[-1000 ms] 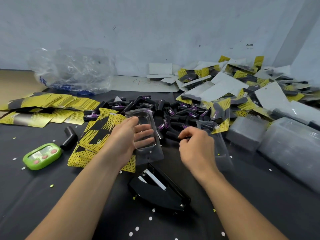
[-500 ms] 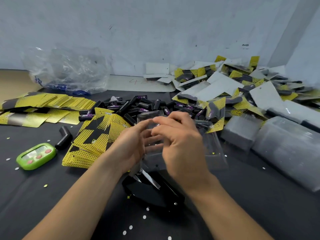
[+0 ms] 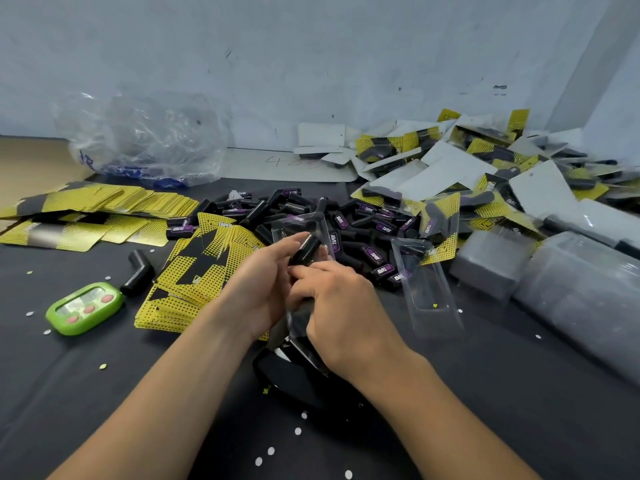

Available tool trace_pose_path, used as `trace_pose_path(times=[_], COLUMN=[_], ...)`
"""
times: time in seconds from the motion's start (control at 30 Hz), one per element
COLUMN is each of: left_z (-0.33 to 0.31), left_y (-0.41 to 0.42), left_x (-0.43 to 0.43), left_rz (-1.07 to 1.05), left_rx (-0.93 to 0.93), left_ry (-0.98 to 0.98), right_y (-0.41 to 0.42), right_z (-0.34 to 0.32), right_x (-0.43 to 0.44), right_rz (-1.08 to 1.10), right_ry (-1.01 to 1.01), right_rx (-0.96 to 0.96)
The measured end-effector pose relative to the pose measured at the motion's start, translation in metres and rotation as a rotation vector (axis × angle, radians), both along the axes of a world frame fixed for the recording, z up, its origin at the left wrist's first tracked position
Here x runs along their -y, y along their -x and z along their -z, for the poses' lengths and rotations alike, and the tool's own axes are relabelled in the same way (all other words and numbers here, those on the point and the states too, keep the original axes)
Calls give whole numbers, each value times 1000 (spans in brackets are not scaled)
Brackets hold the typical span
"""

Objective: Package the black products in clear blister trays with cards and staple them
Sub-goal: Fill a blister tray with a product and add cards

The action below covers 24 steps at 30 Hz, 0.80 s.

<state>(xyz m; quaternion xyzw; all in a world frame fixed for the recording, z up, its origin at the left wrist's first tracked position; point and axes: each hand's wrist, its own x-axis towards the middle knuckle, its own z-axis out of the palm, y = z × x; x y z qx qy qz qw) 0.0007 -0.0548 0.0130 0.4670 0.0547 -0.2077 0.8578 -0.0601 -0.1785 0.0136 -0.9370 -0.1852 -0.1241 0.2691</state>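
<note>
Drawn back nearer since half a second ago, right hand [image 3: 332, 306] over black stapler [image 3: 291, 379], fingers [image 3: 308, 271] curled, pinching lower end of black product [image 3: 306, 249]. Opposite, left hand [image 3: 258, 289] curled round clear blister tray [image 3: 287, 225], thumb tip touching product's upper end. Just left of those fingers, yellow cards [image 3: 207, 268]; beyond the fingertips, loose product pile [image 3: 363, 220].

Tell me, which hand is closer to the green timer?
Left. The left hand holds a clear tray to the timer's right. The right hand, pinching a black piece at that tray, is farther right, beyond the left hand.
</note>
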Motion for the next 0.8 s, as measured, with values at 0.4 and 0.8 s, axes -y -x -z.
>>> trace_pose_path(times=[0.4,0.8], left_z=[6,-1], left_y=[-10,-24], left_x=[-1,-36], left_rz=[-358,-814], left_rx=[205,414], left_ry=[-226,-239], right_y=[3,-7], right_z=[-3,10], right_x=[4,-35], right_rz=[218,24], right_ry=[-279,9], right_rx=[268,-245])
